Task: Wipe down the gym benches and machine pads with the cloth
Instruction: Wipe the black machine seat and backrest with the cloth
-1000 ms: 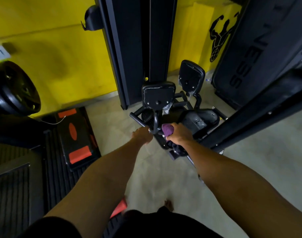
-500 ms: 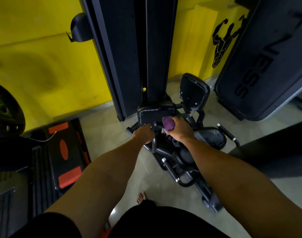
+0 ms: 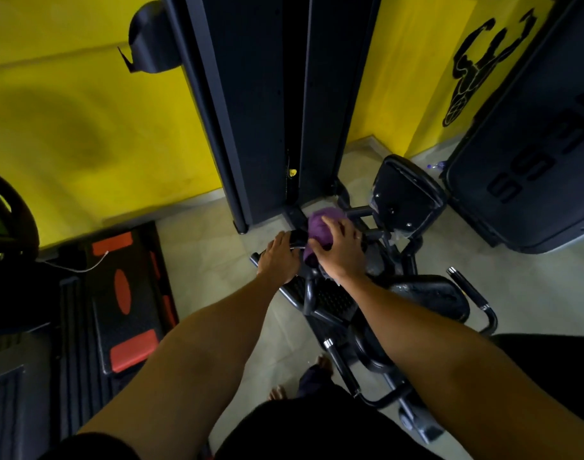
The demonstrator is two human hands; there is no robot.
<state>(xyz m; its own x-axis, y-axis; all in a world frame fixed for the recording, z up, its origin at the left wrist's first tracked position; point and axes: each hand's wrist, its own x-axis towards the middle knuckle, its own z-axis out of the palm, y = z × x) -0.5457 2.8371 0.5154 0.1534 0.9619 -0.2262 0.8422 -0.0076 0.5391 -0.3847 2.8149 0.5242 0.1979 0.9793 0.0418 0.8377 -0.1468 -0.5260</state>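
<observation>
My right hand (image 3: 338, 252) presses a bunched purple cloth (image 3: 319, 225) onto the left black pad (image 3: 299, 239) of a low machine, fingers spread and curled over the cloth. That pad is mostly hidden under my hands. My left hand (image 3: 279, 257) grips the pad's near left edge. A second black pad (image 3: 405, 194) stands upright just to the right. The machine's black seat (image 3: 430, 293) lies lower right, with chrome-tipped handles (image 3: 470, 287) beside it.
A tall black weight-stack column (image 3: 267, 104) rises right behind the pads against the yellow wall. A large black padded panel (image 3: 529, 167) leans at the right. A black and orange step platform (image 3: 128, 303) lies on the floor at the left, a weight plate (image 3: 5, 210) beyond it.
I have moved closer to the machine. My right hand has pushed the cloth up onto the left pad and spread over it; my left hand stays on the pad's edge.
</observation>
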